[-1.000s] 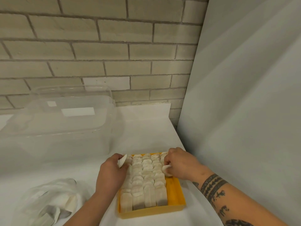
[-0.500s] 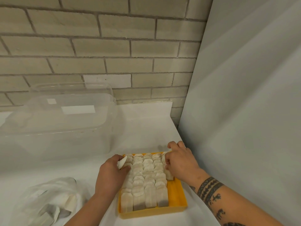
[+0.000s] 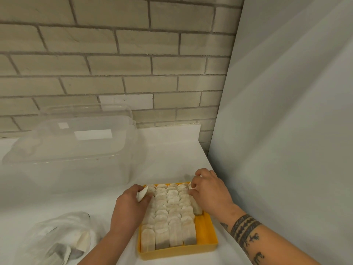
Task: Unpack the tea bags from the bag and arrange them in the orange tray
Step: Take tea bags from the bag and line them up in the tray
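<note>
The orange tray (image 3: 207,233) lies on the white table in front of me, packed with several overlapping rows of pale tea bags (image 3: 172,211). At the tray's left side my left hand (image 3: 129,208) holds a white tea bag (image 3: 142,195) that sticks up between its fingers. My right hand (image 3: 210,190) is over the tray's far right corner, its fingertips pinching a tea bag (image 3: 197,207) in the rightmost column. A clear plastic bag (image 3: 57,240) with a few tea bags inside lies at the lower left.
A large clear plastic bin (image 3: 70,148) with its lid on stands at the left by the brick wall. A grey panel (image 3: 286,131) rises right next to the tray's right side. The table's far edge meets the wall.
My right hand slid from the tray's right middle to its far right corner. The left hand has kept hold of its tea bag and stayed put.
</note>
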A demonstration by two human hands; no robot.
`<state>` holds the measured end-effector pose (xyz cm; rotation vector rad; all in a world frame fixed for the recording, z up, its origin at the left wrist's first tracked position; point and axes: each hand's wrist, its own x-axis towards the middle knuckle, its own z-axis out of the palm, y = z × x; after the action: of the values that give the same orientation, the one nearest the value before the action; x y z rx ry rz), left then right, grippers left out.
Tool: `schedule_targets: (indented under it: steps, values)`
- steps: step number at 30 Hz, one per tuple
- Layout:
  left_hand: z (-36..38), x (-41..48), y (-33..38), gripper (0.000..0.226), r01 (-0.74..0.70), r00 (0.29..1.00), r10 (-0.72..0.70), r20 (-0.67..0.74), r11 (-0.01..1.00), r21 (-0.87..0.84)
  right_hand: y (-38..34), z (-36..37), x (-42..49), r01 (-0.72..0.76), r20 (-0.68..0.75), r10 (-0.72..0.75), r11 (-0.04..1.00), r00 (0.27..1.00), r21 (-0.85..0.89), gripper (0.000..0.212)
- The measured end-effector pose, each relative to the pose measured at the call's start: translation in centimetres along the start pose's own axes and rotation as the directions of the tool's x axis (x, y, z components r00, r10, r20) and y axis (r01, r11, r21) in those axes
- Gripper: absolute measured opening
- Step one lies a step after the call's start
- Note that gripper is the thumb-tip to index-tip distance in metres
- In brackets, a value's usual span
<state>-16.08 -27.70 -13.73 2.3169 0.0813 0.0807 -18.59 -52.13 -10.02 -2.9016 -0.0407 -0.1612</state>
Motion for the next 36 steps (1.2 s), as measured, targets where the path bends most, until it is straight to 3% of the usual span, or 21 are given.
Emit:
schedule_targets:
  steps: [6, 11, 15, 19, 24, 28, 32, 36]
  values:
    - [-0.6, -1.4, 3.3, 0.009, -0.069, 0.997, 0.072, 0.018, 0.989, -0.127, -2.6, -2.4, -1.2, 0.179, -0.083, -0.159, 0.91, 0.984, 0.374, 0.039]
    - [-0.8, -2.9, 6.3, 0.015, -0.186, 0.965, 0.217, 0.148, 0.963, -0.196, -3.9, -4.0, -2.0, 0.222, -0.091, -0.204, 0.831, 0.975, 0.51, 0.043]
    - [-0.6, -4.1, 7.3, 0.01, -0.208, 0.907, 0.274, 0.32, 0.952, -0.224, -3.3, -4.5, -2.4, 0.215, -0.099, -0.193, 0.818, 0.976, 0.533, 0.011]
    - [-0.6, -5.4, 7.5, 0.011, -0.141, 0.895, 0.257, 0.364, 0.938, -0.317, -2.3, -5.6, -2.9, 0.091, -0.027, -0.092, 0.823, 0.995, 0.56, 0.009]
    - [-0.3, -6.3, 7.9, 0.019, -0.097, 0.898, 0.239, 0.37, 0.926, -0.365, -1.5, -6.2, -3.1, 0.103, -0.021, -0.109, 0.84, 0.994, 0.533, 0.005]
    - [-0.1, -6.4, 8.4, 0.019, 0.006, 0.938, 0.15, 0.312, 0.895, -0.447, -1.5, -6.3, -3.4, 0.037, -0.038, -0.015, 0.738, 0.999, 0.673, 0.019]
    - [-0.1, -5.9, 8.4, 0.022, -0.012, 0.95, 0.153, 0.273, 0.89, -0.455, -1.4, -6.3, -3.3, 0.042, 0.01, -0.059, 0.803, 0.998, 0.595, 0.003]
    - [-0.4, -5.2, 7.6, 0.013, -0.046, 0.957, 0.159, 0.244, 0.91, -0.413, -1.4, -7.1, -2.8, 0.031, 0.017, -0.049, 0.829, 0.999, 0.559, 0.009]
